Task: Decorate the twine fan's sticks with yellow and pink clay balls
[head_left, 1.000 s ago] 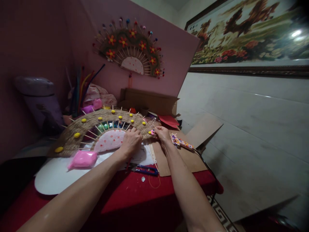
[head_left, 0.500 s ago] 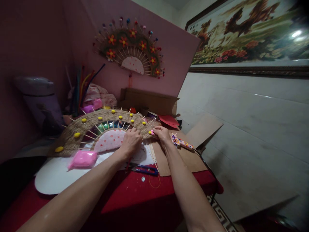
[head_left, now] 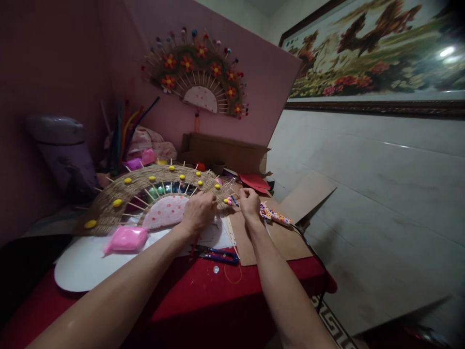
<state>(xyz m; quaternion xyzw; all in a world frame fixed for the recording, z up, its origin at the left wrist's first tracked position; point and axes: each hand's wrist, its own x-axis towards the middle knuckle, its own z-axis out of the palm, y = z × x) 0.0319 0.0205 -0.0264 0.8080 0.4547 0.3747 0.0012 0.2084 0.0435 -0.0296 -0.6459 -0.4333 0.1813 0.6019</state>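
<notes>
A twine-wrapped fan [head_left: 145, 173] on thin wooden sticks lies on the table, dotted with flat yellow clay pieces. Its half-round base [head_left: 165, 212] is covered in white cloth with red spots. My left hand [head_left: 199, 211] is closed over the fan's right part; whatever its fingers grip is hidden. Near the fan's right end, pink clay balls [head_left: 229, 200] sit beside a yellow piece. Just right of them is my right hand [head_left: 250, 202], its fingers pinched together and apart from the balls. Anything between those fingertips is too small to make out.
In front of the fan lie a bag of pink clay [head_left: 127, 239], blue-handled thread snips [head_left: 220, 255] and a small clear disc [head_left: 216, 269]. A floral-patterned glue gun [head_left: 276, 214] rests on cardboard [head_left: 286, 240] at right. A purple container [head_left: 63, 155] stands left.
My right hand has drawn back to the right from the pink balls, which stay on the fan. My left hand has barely moved. The view has shifted slightly.
</notes>
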